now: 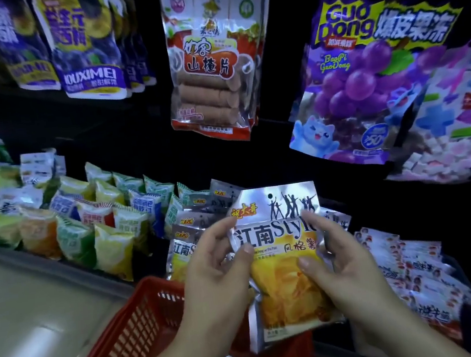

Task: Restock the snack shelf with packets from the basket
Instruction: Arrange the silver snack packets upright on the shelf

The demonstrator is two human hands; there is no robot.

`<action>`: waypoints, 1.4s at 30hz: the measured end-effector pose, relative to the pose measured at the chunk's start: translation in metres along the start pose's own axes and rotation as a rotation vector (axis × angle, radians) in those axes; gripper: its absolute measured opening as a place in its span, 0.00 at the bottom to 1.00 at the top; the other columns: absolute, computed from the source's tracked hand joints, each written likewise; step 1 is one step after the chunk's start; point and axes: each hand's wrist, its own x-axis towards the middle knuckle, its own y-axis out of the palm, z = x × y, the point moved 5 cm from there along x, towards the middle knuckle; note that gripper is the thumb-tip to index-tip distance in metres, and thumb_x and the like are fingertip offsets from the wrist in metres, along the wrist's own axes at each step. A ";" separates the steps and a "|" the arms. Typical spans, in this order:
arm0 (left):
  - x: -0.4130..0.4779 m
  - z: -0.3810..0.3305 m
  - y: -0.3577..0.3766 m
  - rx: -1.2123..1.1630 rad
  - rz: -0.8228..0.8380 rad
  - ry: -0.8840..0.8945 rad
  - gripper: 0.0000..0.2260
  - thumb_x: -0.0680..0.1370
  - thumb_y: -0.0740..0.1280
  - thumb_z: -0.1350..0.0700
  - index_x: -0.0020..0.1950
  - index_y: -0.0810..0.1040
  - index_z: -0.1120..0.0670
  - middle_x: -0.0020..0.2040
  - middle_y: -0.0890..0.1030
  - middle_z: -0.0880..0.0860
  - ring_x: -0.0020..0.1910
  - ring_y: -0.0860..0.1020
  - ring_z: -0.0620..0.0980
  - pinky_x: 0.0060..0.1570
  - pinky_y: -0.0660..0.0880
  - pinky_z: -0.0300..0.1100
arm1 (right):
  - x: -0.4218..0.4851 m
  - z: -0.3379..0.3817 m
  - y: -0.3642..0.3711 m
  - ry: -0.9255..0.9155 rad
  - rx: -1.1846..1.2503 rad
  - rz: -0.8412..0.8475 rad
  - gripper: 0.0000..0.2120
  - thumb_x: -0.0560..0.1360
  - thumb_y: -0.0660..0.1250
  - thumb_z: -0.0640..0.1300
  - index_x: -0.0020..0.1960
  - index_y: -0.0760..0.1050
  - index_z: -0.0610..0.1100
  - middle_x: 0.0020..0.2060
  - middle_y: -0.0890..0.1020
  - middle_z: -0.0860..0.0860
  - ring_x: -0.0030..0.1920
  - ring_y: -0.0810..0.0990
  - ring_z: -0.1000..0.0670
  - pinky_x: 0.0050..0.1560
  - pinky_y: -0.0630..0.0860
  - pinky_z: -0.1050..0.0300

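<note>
A silver and yellow crisp packet [285, 293] is held upright in the near middle of the scene, above the far right corner of the red basket [142, 300] and just in front of a row of matching packets [181, 244] standing to its left and behind it.

The packet is judged to be light, puffed with air and soft-sided. Its foil film is likely slick and easily creased, and the crisps inside are likely brittle. It is best taken by its side edges or by the flat sealed strip at the top. The belly should not be squeezed.

The packet is pinched at its left edge by the left hand [218, 268], with the thumb laid across the front and the fingers curled behind. It is gripped at its right edge by the right hand [334, 261], with the thumb pressed on the yellow front and the fingers wrapped round the side. Neither hand is spread wide; both are closed lightly on the film.
</note>
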 end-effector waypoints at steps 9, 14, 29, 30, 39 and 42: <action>0.012 0.004 -0.005 0.000 0.005 -0.088 0.18 0.81 0.66 0.48 0.69 0.75 0.34 0.54 0.86 0.45 0.57 0.82 0.42 0.60 0.78 0.49 | -0.001 0.005 -0.001 0.056 -0.007 0.045 0.45 0.77 0.72 0.35 0.74 0.56 0.75 0.76 0.59 0.65 0.66 0.65 0.71 0.78 0.61 0.52; 0.011 0.001 0.003 -0.149 0.038 -0.183 0.14 0.81 0.65 0.48 0.54 0.82 0.57 0.48 0.87 0.57 0.46 0.85 0.61 0.45 0.83 0.59 | 0.000 0.007 -0.007 0.036 0.001 0.008 0.49 0.75 0.74 0.34 0.76 0.54 0.75 0.79 0.61 0.60 0.74 0.66 0.64 0.77 0.63 0.52; 0.017 0.005 0.014 1.265 0.319 0.707 0.25 0.83 0.56 0.36 0.79 0.66 0.44 0.82 0.59 0.47 0.83 0.50 0.51 0.80 0.52 0.59 | -0.006 -0.004 0.000 -0.127 -0.226 0.122 0.40 0.77 0.74 0.40 0.70 0.62 0.80 0.68 0.69 0.77 0.69 0.62 0.77 0.63 0.69 0.77; 0.017 0.007 0.012 1.299 0.289 0.682 0.25 0.83 0.54 0.36 0.78 0.68 0.43 0.82 0.61 0.47 0.83 0.50 0.52 0.79 0.50 0.61 | -0.003 -0.006 -0.004 -0.130 -0.223 0.077 0.36 0.77 0.74 0.40 0.69 0.67 0.77 0.69 0.70 0.76 0.71 0.64 0.72 0.66 0.72 0.71; -0.001 0.027 0.021 0.304 0.428 -0.044 0.28 0.77 0.74 0.47 0.72 0.69 0.29 0.71 0.74 0.35 0.72 0.71 0.38 0.68 0.75 0.47 | 0.012 -0.020 -0.022 0.047 0.135 -0.076 0.26 0.73 0.77 0.43 0.67 0.78 0.62 0.68 0.77 0.53 0.60 0.83 0.45 0.43 0.85 0.54; 0.008 0.022 0.010 0.263 0.254 -0.015 0.27 0.73 0.76 0.45 0.71 0.74 0.33 0.68 0.77 0.37 0.69 0.73 0.36 0.68 0.75 0.47 | 0.011 -0.023 -0.018 0.106 0.220 0.148 0.33 0.68 0.79 0.35 0.68 0.78 0.59 0.69 0.77 0.54 0.54 0.87 0.44 0.43 0.85 0.48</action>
